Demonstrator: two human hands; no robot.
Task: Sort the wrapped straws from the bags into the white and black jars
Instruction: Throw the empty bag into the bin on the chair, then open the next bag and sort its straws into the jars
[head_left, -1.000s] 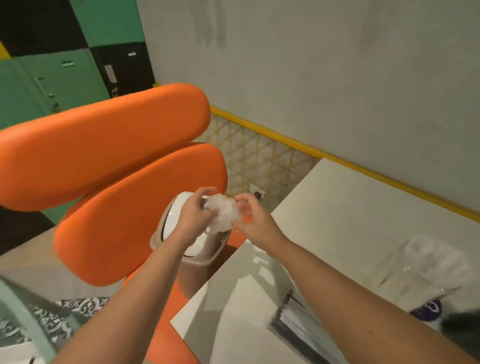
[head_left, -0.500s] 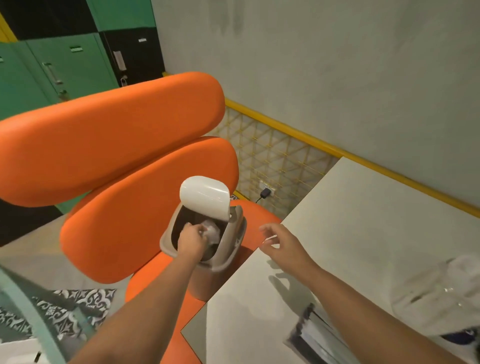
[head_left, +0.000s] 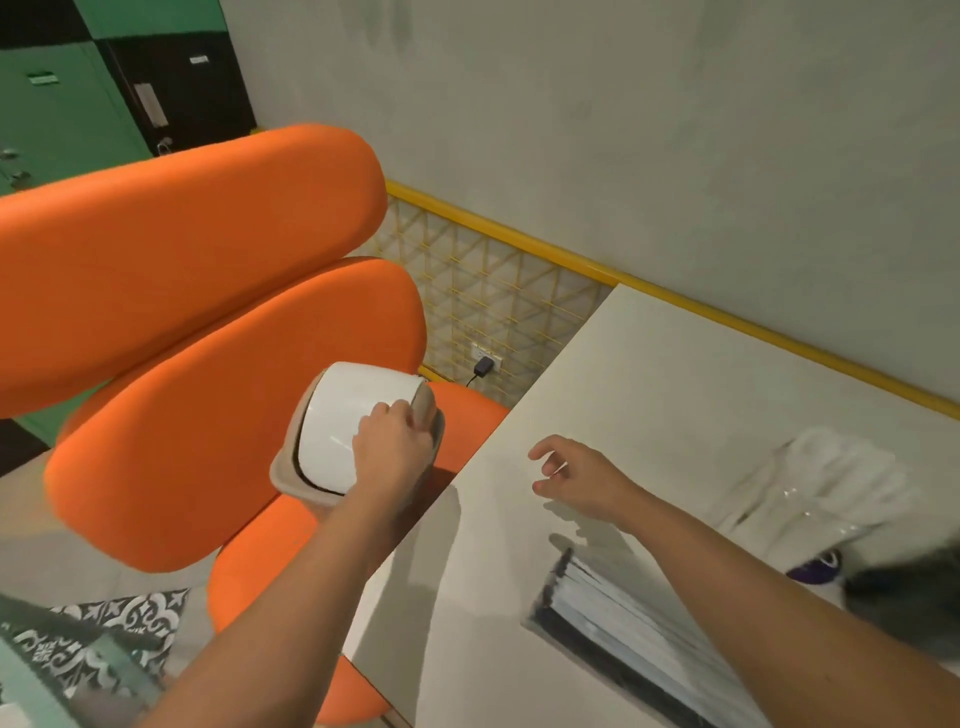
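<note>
The wrapped straws (head_left: 613, 618) lie bundled at 5 o'clock on the table (head_left: 649, 395); light and slippery, best pinched mid-length. The left hand (head_left: 392, 447) fingers curl on the bin lid (head_left: 353, 415); the right hand (head_left: 576, 475) fingers are spread, empty

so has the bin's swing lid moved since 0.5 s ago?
Yes. The white swing lid has swung back down over the bin's beige rim, closing the opening; the left hand rests on it.
</note>
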